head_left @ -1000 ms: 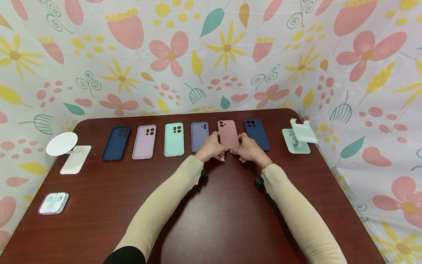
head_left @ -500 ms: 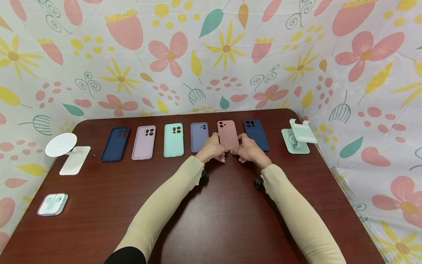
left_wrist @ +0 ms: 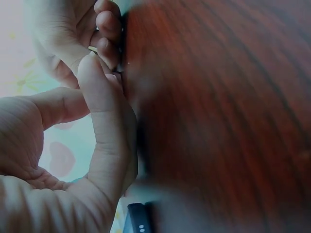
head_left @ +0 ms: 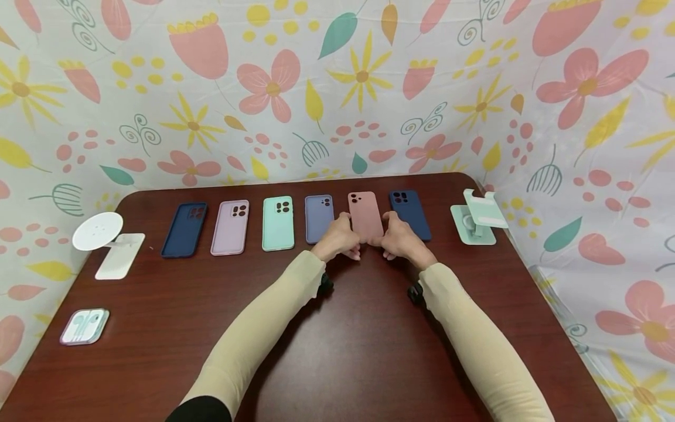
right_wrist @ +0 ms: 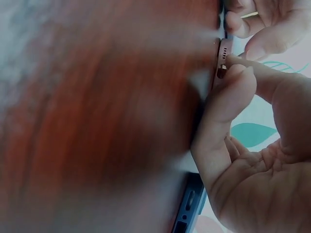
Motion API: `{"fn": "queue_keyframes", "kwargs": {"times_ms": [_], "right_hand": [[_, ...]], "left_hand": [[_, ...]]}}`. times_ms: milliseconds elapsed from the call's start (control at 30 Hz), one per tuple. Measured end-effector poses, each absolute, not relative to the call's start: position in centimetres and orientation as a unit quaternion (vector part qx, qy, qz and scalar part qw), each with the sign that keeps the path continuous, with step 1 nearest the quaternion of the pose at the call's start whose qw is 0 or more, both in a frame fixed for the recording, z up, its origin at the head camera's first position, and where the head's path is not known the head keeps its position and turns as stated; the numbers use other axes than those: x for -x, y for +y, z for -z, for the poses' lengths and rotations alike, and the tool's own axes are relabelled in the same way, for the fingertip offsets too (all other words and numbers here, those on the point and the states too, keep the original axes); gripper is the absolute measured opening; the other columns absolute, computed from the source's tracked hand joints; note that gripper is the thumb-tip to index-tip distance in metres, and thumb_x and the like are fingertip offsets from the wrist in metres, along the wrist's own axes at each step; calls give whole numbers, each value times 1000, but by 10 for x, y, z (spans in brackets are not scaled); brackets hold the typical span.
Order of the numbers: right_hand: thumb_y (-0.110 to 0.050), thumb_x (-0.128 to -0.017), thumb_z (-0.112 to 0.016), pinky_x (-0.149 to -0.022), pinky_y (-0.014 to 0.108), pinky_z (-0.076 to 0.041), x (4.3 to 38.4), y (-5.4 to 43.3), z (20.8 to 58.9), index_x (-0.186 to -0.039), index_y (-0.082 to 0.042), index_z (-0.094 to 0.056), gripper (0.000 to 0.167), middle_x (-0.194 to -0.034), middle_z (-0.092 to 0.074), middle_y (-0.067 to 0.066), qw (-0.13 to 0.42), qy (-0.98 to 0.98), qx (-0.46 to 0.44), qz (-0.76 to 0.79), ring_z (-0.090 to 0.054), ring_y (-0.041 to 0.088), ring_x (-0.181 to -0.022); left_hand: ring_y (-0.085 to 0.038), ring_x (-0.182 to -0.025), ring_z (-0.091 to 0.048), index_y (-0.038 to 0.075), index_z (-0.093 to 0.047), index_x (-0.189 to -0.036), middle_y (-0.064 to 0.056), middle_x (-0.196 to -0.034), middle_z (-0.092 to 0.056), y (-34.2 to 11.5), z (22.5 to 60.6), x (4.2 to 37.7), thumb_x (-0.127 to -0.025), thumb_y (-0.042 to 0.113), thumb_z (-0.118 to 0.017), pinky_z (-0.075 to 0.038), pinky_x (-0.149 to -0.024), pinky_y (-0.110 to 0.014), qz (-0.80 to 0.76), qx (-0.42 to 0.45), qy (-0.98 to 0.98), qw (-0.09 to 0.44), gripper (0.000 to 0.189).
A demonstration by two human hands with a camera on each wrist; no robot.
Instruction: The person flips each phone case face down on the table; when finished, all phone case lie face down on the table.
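A pink phone case [head_left: 365, 212] with a camera cutout lies back side up, second from the right in a row of cases. My left hand [head_left: 339, 237] pinches its lower left corner, index finger along the side and thumb at the bottom edge. On the lower right corner, my right hand [head_left: 399, 239] pinches it the same way. In the right wrist view the bottom edge of the case [right_wrist: 225, 47] shows small holes and a port opening. A lavender-blue case [head_left: 319, 218] lies by my left hand, partly covered by it. Beside my right hand is a dark blue case [head_left: 410, 214].
Farther left lie a mint case [head_left: 278, 225], a lilac case [head_left: 229, 228] and a navy case [head_left: 184, 231]. A white stand [head_left: 120, 257] and boxed earphones [head_left: 85, 326] are at the left side. At the right stands a pale green phone stand [head_left: 477, 217]. A floral curtain [head_left: 337, 140] borders the table.
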State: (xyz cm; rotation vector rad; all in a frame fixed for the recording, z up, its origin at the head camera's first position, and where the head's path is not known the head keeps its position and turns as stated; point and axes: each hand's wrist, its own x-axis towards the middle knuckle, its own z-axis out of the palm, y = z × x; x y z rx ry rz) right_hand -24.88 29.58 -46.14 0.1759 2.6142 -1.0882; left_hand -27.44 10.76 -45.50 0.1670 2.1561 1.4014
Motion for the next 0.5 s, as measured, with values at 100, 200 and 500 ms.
{"fn": "queue_keyframes", "kwargs": {"times_ms": [100,200,500], "right_hand": [[-28,-103,-75,-57,30,-62,249,296,462,-166,0,-22,86,-79,-71,12,152,913,-62,372,-68,16,-55],[-33,-102,-76,-55,30,-59,247,295,461,-167,0,-21,90,-73,-70,9,152,917,-69,362,-67,17,-55],[-46,-98,-80,-55,29,-54,238,283,455,-168,-5,-23,99,-96,-74,20,118,917,-60,375,-65,19,-56]], "left_hand": [[-16,-52,-65,7,-17,-174,-10,-77,-64,105,453,273,-103,8,-69,-71,-70,-42,-524,-65,802,279,87],[-16,-54,-65,8,-18,-173,-10,-79,-66,100,450,272,-102,10,-72,-71,-71,-41,-529,-61,799,279,89],[-15,-55,-64,8,-14,-175,-11,-75,-66,76,438,272,-103,15,-74,-70,-68,-39,-545,-63,794,262,94]]}}
